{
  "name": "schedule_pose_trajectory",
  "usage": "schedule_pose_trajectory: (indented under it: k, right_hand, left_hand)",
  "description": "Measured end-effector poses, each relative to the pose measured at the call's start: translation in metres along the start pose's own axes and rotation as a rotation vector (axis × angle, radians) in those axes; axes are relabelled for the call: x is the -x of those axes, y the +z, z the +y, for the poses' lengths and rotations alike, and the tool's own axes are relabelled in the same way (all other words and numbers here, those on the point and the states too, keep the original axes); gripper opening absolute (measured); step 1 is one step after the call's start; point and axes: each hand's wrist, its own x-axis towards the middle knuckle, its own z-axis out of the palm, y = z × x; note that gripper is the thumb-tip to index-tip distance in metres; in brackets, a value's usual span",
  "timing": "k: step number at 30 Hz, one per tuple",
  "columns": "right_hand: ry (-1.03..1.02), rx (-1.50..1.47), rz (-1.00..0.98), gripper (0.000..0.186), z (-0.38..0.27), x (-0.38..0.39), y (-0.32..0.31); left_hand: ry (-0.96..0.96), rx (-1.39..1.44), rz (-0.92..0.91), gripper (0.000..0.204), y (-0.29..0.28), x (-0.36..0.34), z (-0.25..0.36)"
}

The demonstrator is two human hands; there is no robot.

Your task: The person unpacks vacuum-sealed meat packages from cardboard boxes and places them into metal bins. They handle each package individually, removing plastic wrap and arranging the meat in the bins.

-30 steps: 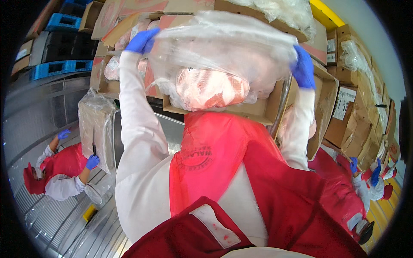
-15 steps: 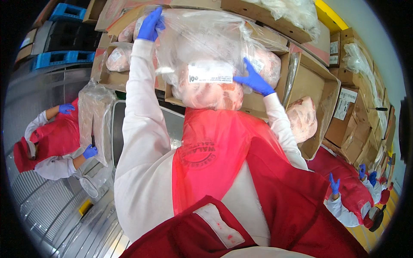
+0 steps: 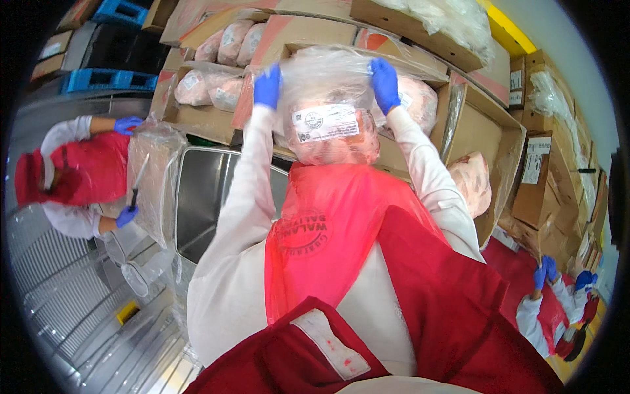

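Note:
A large pale pink piece of meat (image 3: 344,152) in clear plastic lies right in front of my apron, with a white printed label (image 3: 326,122) on it. Beyond it, the loose end of the clear plastic bag (image 3: 326,69) is stretched and bunched between my hands. My left hand (image 3: 268,87), in a blue glove, is closed on its left side. On the right side, my blue-gloved right hand (image 3: 385,84) grips the other edge, fingertips partly hidden by the film. Another bagged piece of meat (image 3: 420,105) rests in the cardboard box just right of my right hand.
Left are a metal tub (image 3: 203,190) and a plastic-covered block, where a co-worker (image 3: 79,171) holds a knife (image 3: 137,187). Bagged meat fills boxes (image 3: 200,118) at far left. An open carton (image 3: 489,125) with one meat piece (image 3: 471,184) stands right. More co-workers are lower right.
My left hand has come down and right, and my right hand has moved up, so both are level on the plastic. The film is gathered narrower, uncovering bagged meat at the back left.

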Motion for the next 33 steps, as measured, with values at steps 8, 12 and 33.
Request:
schedule_pose_trajectory:
  k: [8,12,33]
  right_hand:
    - [0.046,-0.493,-0.057,0.02,-0.213,0.008,-0.041]
    - [0.104,-0.528,-0.106,0.02,-0.238,0.0,-0.041]
    - [0.537,-0.632,0.024,0.02,-0.151,-0.015,-0.045]
  left_hand:
    - [-0.039,0.621,0.119,0.033,-0.234,-0.083,0.159]
    - [-0.05,0.505,0.157,0.028,-0.261,-0.089,0.191]
    - [0.372,0.196,-0.152,0.1,-0.118,-0.055,0.157]
